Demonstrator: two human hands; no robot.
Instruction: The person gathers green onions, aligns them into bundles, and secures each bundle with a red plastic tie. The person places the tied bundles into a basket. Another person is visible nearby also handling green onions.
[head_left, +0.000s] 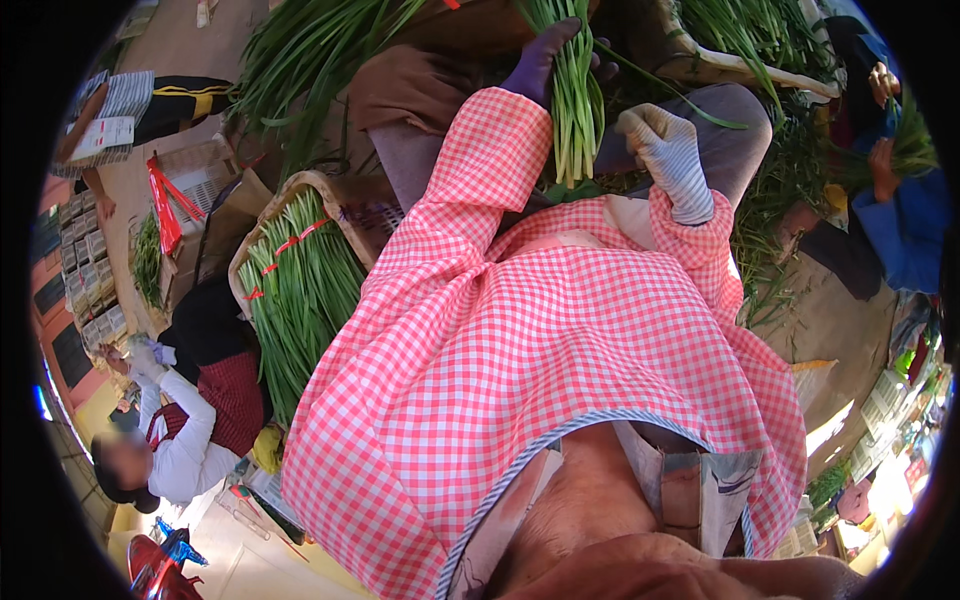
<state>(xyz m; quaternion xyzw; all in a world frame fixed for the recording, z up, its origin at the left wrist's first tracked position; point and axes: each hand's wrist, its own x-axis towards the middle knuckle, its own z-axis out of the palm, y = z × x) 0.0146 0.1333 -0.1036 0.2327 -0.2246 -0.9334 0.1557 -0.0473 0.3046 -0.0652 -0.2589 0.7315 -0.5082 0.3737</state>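
Observation:
My left hand (541, 64), in a purple glove, grips a bunch of long green garlic chives (574, 112). The pale cut ends of the bunch point down toward my lap. Part of that hand is hidden behind the leaves. Just right of the bunch is my right hand (664, 154), in a cream and striped knit glove, its fingers curled in. I see nothing in it. One loose leaf (690, 105) slants out past this hand, over my right knee. A pink checked smock (570, 322) covers my torso and arms.
At my left, a basket (300, 180) holds chives tied with red bands (289, 244). More loose chives (315, 67) lie beyond; a pale-rimmed container (750, 66) holds others at upper right. People sit at left (187, 427) and right (900, 217). Leaf scraps (772, 202) litter the floor.

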